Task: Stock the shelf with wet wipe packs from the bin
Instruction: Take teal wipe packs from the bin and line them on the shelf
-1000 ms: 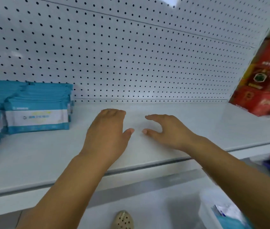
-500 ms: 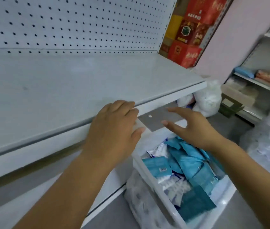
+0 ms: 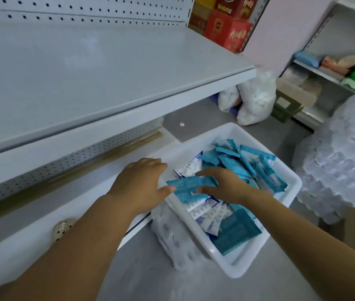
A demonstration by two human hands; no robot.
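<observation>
Both hands reach down into the white bin [image 3: 289, 183] on the floor, where the wet wipe packs [image 3: 233, 164] lie in a loose heap. Left hand [image 3: 141, 185] and right hand [image 3: 226, 184] flank one teal pack [image 3: 186, 187] at the near rim, fingers spread, neither grip closed on it yet. Judged step: picking up. Next, the fingers need to close on a pack and lift it to the bare shelf [image 3: 85, 68] above
</observation>
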